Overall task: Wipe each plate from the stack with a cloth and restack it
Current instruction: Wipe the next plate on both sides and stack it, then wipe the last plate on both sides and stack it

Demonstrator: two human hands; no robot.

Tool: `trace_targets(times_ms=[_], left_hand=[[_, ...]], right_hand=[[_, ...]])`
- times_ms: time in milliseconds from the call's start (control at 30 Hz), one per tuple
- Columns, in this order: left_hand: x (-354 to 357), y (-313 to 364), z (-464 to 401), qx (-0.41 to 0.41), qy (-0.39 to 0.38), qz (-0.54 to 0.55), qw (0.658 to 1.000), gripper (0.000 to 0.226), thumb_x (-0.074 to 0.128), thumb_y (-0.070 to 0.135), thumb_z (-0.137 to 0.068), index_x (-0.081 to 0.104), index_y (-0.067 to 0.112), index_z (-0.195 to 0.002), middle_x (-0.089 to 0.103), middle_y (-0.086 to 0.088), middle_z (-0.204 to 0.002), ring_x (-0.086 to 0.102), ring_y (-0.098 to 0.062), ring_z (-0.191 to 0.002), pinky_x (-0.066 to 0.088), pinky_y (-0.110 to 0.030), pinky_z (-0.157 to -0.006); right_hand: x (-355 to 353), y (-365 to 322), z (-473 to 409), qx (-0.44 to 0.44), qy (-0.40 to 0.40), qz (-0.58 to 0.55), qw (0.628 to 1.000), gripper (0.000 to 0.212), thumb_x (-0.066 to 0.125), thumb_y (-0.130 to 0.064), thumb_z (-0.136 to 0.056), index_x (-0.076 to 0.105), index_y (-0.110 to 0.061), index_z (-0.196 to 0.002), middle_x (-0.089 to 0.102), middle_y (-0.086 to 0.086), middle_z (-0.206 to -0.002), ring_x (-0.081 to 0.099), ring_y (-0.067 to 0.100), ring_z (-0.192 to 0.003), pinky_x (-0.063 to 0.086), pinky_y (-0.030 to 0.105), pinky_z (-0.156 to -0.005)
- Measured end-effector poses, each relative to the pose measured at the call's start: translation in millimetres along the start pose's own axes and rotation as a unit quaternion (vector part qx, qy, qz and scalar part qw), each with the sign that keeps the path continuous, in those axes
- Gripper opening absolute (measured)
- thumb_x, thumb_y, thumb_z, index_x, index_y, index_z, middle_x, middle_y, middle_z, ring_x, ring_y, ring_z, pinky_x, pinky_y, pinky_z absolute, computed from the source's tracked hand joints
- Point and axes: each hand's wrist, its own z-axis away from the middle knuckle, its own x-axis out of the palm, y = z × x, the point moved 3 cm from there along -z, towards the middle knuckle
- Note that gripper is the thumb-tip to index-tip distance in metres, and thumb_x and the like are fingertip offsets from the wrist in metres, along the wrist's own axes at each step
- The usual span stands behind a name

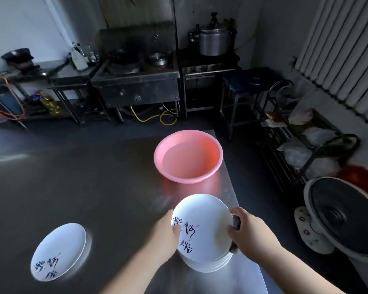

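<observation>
One plate [58, 251] lay alone at bench [94, 177] left. Our left hand [164, 234] gripped the top plate [202, 225] w/ thumb on its rim, atop the stack [208, 265]; right hand [249, 232] clenched a dark cloth [236, 223] at the opp. rim.

Dim kitchen, grey walls, dark floor. Steel worktable [72, 177] in front with a light glare at its left. Far wall: steel counter [40, 75], wok stove [134, 81], pressure cooker [215, 39] on a burner stand. White radiator [344, 52] on the right wall, wire rack [289, 149] with bags below, rice cooker [344, 217] near it.
</observation>
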Motion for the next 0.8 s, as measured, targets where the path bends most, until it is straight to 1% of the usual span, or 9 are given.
trace_targets(times_ms=[167, 267, 333, 400, 467, 533, 567, 700, 800], left_hand=[[4, -5, -5, 0.001, 0.006, -0.053, 0.999, 0.002, 0.049, 0.03, -0.103, 0.051, 0.029, -0.104, 0.062, 0.013, -0.095, 0.057, -0.003, -0.08, 0.041, -0.024, -0.061], [2, -4, -8, 0.013, 0.005, -0.057, 0.998, 0.005, 0.05, 0.031, -0.103, 0.05, 0.027, -0.1, 0.062, 0.011, -0.093, 0.057, -0.007, -0.077, 0.041, -0.025, -0.06], [2, -7, -10, 0.021, -0.001, -0.059, 0.998, 0.007, 0.052, 0.032, -0.102, 0.052, 0.025, -0.099, 0.064, 0.011, -0.093, 0.058, -0.008, -0.078, 0.044, -0.027, -0.063], [0, -12, -13, 0.03, -0.003, -0.042, 0.999, 0.006, 0.053, 0.032, -0.101, 0.054, 0.027, -0.099, 0.066, 0.011, -0.094, 0.059, -0.008, -0.078, 0.051, -0.03, -0.071], [-2, -20, -16, 0.028, -0.008, -0.024, 0.999, 0.021, 0.054, 0.036, -0.101, 0.06, 0.033, -0.12, 0.07, 0.011, -0.112, 0.065, -0.012, -0.095, 0.055, -0.032, -0.089], [-8, -32, -19, 0.012, -0.004, -0.033, 0.999, 0.056, 0.054, 0.044, -0.102, 0.042, 0.03, -0.156, 0.065, 0.003, -0.137, 0.063, -0.02, -0.122, 0.05, -0.033, -0.103], [-12, -41, -21, 0.007, -0.001, -0.042, 0.999, 0.064, 0.052, 0.048, -0.102, 0.035, 0.029, -0.16, 0.064, 0.001, -0.139, 0.063, -0.021, -0.124, 0.05, -0.035, -0.104], [-44, -91, -19, -0.002, 0.027, -0.087, 0.996, 0.061, 0.048, 0.054, -0.101, 0.037, 0.035, -0.158, 0.072, 0.004, -0.122, 0.068, -0.02, -0.11, 0.055, -0.037, -0.096], [-78, -142, -11, -0.027, 0.035, -0.108, 0.993, 0.056, 0.046, 0.052, -0.102, 0.04, 0.034, -0.155, 0.071, 0.006, -0.121, 0.067, -0.018, -0.112, 0.053, -0.034, -0.093]], right_hand=[[4, -3, 0, -0.006, 0.043, 0.078, 0.996, 0.036, 0.055, -0.039, -0.089, 0.054, -0.044, -0.125, 0.068, -0.018, -0.068, 0.063, 0.001, -0.062, 0.055, 0.03, -0.059], [5, -2, -2, -0.012, 0.064, 0.114, 0.991, 0.04, 0.052, -0.046, -0.088, 0.051, -0.045, -0.127, 0.067, -0.014, -0.074, 0.064, 0.006, -0.068, 0.054, 0.028, -0.059], [1, -2, -3, -0.016, 0.071, 0.152, 0.986, 0.032, 0.05, -0.051, -0.087, 0.052, -0.042, -0.118, 0.066, -0.012, -0.076, 0.066, 0.01, -0.07, 0.054, 0.027, -0.061], [-6, -6, -4, -0.015, 0.081, 0.193, 0.978, 0.023, 0.051, -0.054, -0.089, 0.05, -0.033, -0.097, 0.063, -0.008, -0.074, 0.064, 0.014, -0.071, 0.051, 0.028, -0.058], [-12, -16, -5, -0.018, 0.097, 0.221, 0.97, 0.032, 0.053, -0.058, -0.09, 0.046, -0.027, -0.087, 0.06, -0.006, -0.073, 0.061, 0.015, -0.068, 0.043, 0.028, -0.053], [-13, -30, -5, -0.025, 0.111, 0.247, 0.962, 0.038, 0.052, -0.064, -0.092, 0.046, -0.027, -0.087, 0.059, -0.008, -0.072, 0.058, 0.013, -0.064, 0.039, 0.028, -0.052], [-11, -38, -5, -0.032, 0.118, 0.256, 0.959, 0.04, 0.052, -0.067, -0.093, 0.046, -0.028, -0.088, 0.058, -0.009, -0.072, 0.056, 0.012, -0.062, 0.038, 0.027, -0.051], [11, -89, -10, -0.091, 0.15, 0.255, 0.951, 0.039, 0.051, -0.069, -0.094, 0.047, -0.03, -0.094, 0.058, -0.009, -0.074, 0.059, 0.01, -0.065, 0.043, 0.027, -0.051], [51, -132, -16, -0.131, 0.104, 0.223, 0.96, 0.036, 0.051, -0.063, -0.095, 0.052, -0.032, -0.114, 0.063, -0.009, -0.083, 0.061, 0.014, -0.074, 0.046, 0.029, -0.056]])
